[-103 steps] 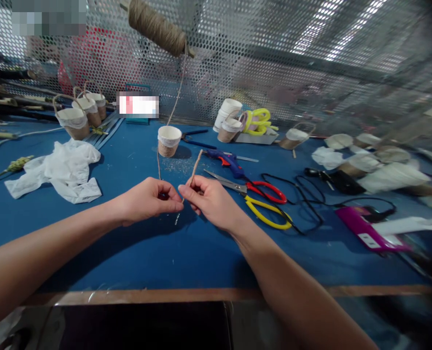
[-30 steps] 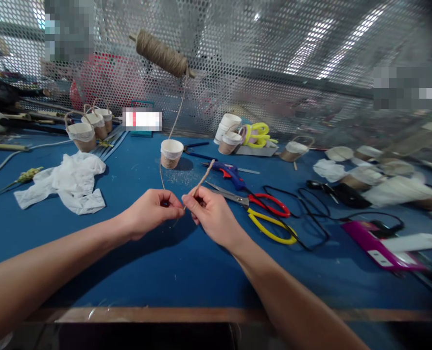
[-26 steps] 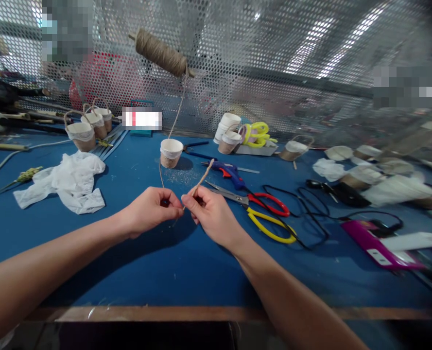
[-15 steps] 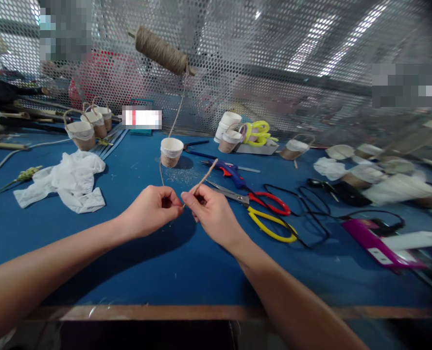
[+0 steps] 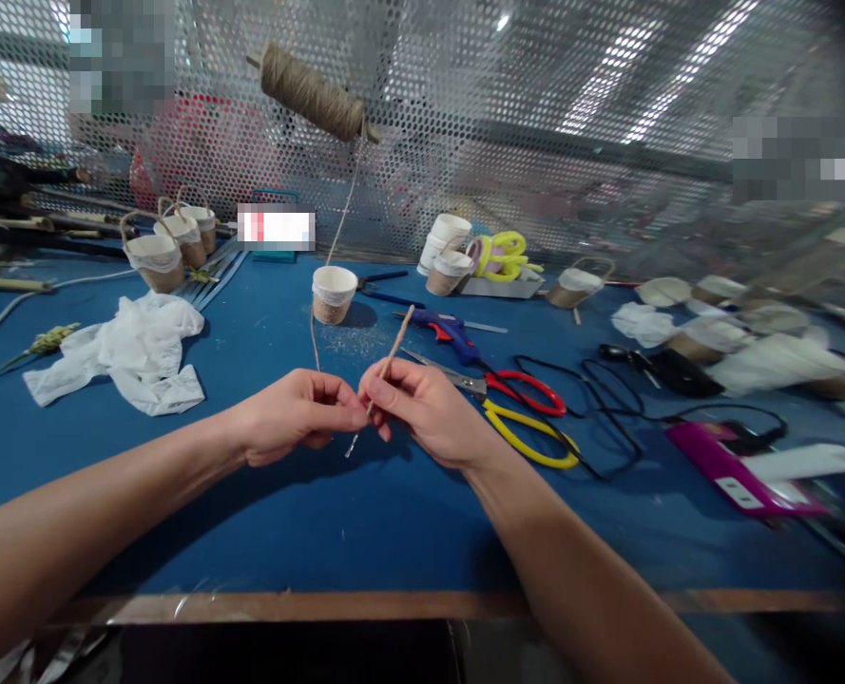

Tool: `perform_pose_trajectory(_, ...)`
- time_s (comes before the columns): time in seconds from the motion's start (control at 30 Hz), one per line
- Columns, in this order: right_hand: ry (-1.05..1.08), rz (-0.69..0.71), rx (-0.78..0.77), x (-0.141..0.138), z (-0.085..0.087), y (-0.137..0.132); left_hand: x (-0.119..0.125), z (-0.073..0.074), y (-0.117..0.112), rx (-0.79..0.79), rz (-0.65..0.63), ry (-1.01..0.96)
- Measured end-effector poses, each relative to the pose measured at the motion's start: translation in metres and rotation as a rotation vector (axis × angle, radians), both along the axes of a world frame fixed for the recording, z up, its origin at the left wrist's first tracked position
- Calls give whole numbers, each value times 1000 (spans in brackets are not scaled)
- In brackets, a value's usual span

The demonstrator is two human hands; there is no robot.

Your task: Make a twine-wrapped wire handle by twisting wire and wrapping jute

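Note:
Fingertips of my left hand [image 5: 297, 413] and my right hand [image 5: 422, 408] meet above the blue table. The right thumb and fingers pinch a twine-wrapped wire [image 5: 400, 334], slanted, its thin shiny bare end pointing down between the hands. Closed on the twine [image 5: 315, 339], my left hand also touches the lower part of the wire. From a spool [image 5: 312, 93] on the mesh, the twine runs down behind a small white-rimmed brown pot [image 5: 335, 296] to my left hand. Scissors [image 5: 528, 442] with red and yellow handles lie right of my right hand, beside a blue glue gun [image 5: 451, 334].
Handled pots [image 5: 155, 264] stand at the back left, near crumpled white cloth [image 5: 126, 351]. Farther right are pliers [image 5: 383, 290], stacked pots [image 5: 445, 242], a yellow coil [image 5: 504, 256], black cables and a purple power strip [image 5: 728, 470]. The mesh [image 5: 465, 123] rises behind the table.
The wire has turned more upright, and its bare lower end now shows below my fingers. My left hand has shifted slightly right, up against the right fingertips.

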State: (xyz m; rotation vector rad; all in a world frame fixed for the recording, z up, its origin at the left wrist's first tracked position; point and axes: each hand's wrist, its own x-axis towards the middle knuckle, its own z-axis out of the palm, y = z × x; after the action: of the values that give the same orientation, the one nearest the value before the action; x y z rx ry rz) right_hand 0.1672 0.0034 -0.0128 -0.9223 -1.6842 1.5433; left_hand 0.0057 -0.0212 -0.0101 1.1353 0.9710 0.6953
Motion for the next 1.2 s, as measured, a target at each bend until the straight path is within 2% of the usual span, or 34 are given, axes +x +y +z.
perform_pose_trajectory(0.07, 10, 25, -35, 1, 1, 1, -1, 0, 0, -24, -15, -28)
perform_pose_trajectory(0.37, -120, -53, 13, 2, 1, 0, -7, 0, 5, 125, -69, 126)
perform_pose_trajectory(0.53, -173, -72, 59, 1, 2, 0, -5, 1, 3, 223, -32, 236)
perform_pose_trajectory(0.77, -182, -103, 86, -4, -1, -3, -1, -2, 1, 159, 15, 194)
perform_pose_trajectory(0.97, -5, 28, -33, -1, 1, -1, 0, 0, 0, 13, -6, 37)
perform_pose_trajectory(1.2, -97, -58, 56, 0, 0, 0, -5, 2, 3, 107, -48, 118)
